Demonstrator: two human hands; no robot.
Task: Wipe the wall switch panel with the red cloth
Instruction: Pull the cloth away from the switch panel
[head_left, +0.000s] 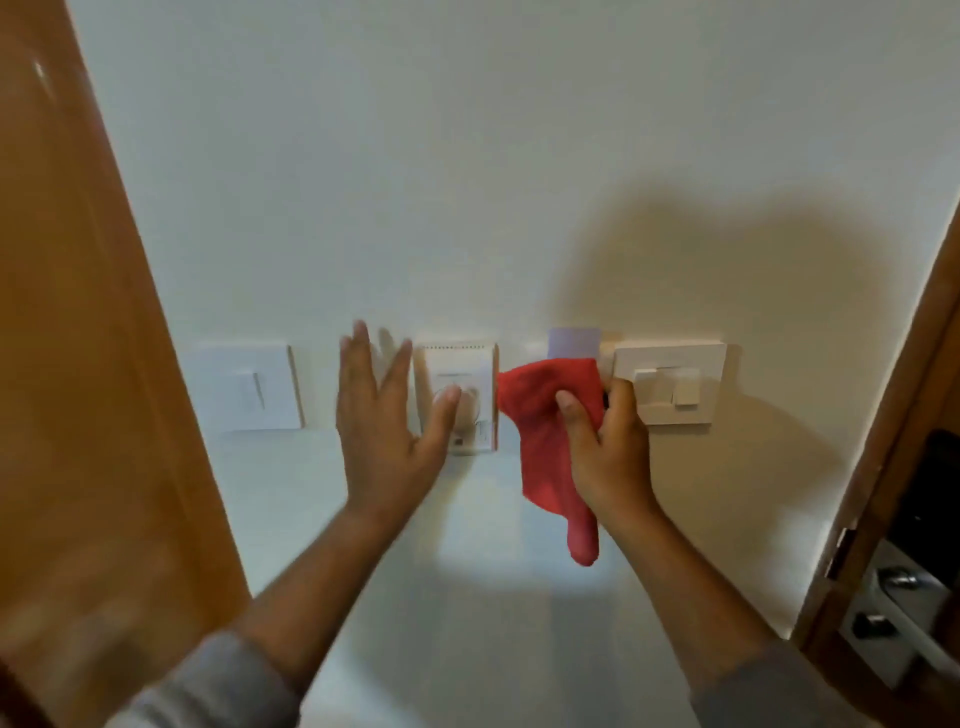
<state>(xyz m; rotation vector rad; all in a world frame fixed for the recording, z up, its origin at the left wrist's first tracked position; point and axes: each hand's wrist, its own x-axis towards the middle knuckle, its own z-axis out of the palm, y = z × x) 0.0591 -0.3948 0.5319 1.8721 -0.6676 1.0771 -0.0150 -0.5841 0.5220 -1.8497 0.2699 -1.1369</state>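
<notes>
My right hand (605, 447) grips the red cloth (545, 415), which is bunched at the top and hangs down in a tail. The cloth sits against the wall between a white dial panel (470, 374) and a white switch panel (670, 384) on the right. Part of a pale purple card (574, 343) shows above the cloth. My left hand (384, 421) is open with fingers spread, just left of the dial panel, its thumb over the dial. Whether it touches the wall I cannot tell.
A third white switch plate (249, 387) is on the wall further left. An orange-brown wooden door or frame (78, 364) fills the left side. At the right edge stands a wooden door frame (878, 467) with a metal door lock (898, 582).
</notes>
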